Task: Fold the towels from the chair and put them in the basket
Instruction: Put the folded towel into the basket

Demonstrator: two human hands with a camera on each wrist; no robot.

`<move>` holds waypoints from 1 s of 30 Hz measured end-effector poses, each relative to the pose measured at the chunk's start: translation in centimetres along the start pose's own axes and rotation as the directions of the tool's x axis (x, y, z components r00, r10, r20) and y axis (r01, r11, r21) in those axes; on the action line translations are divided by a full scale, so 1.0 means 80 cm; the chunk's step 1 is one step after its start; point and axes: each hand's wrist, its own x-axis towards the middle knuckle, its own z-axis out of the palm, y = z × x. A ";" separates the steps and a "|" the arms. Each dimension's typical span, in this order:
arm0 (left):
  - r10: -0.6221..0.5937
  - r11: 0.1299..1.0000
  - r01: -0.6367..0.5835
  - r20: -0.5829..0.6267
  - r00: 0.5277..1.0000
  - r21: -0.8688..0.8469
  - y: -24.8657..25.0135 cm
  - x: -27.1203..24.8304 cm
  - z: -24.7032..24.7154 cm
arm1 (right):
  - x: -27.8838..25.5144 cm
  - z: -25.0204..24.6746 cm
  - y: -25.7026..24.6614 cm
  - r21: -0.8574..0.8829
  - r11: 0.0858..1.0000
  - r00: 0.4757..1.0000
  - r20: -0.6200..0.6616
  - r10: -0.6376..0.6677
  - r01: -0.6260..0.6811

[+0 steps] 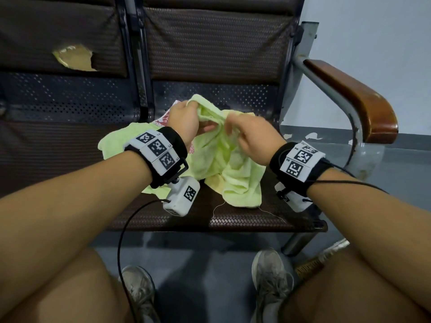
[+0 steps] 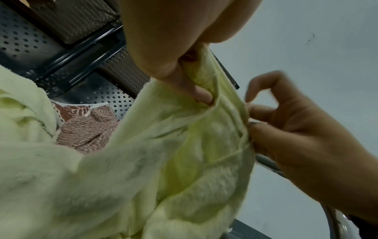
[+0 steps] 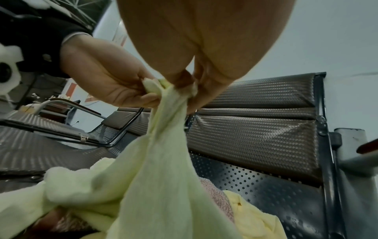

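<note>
Both hands up over the chair seat (image 1: 233, 215) — left hand (image 1: 184, 120) & right hand (image 1: 254, 136) each pinch the top edge of 1 pale green towel (image 1: 224, 164) (bunched, lower end on seat). Pink towel (image 2: 88, 131) lies under it.

The head view looks steeply down from above onto the chair (image 1: 233, 206), with both forearms reaching in from the lower corners and the shoes at the bottom edge. The left wrist view sits very close under the left hand (image 2: 163, 40), facing up and across toward the wall. The right wrist view looks up from beneath the right hand (image 3: 204, 40) at the backrest. All three share the pale green towel (image 1: 224, 159) mid-frame.
</note>
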 end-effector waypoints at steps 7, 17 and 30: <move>0.175 0.974 -0.178 0.034 0.984 0.138 -0.002 -0.002 0.007 | 0.006 0.003 0.005 -0.287 0.906 0.921 0.143 0.362 -0.311; 0.063 0.997 -0.068 0.138 0.988 0.033 -0.002 -0.010 0.014 | 0.015 0.020 -0.025 0.178 0.905 0.923 0.090 0.375 -0.386; 0.160 0.946 -0.174 0.071 0.985 0.272 -0.006 0.007 0.001 | 0.020 0.029 -0.008 0.465 0.791 0.888 -0.022 0.460 -0.398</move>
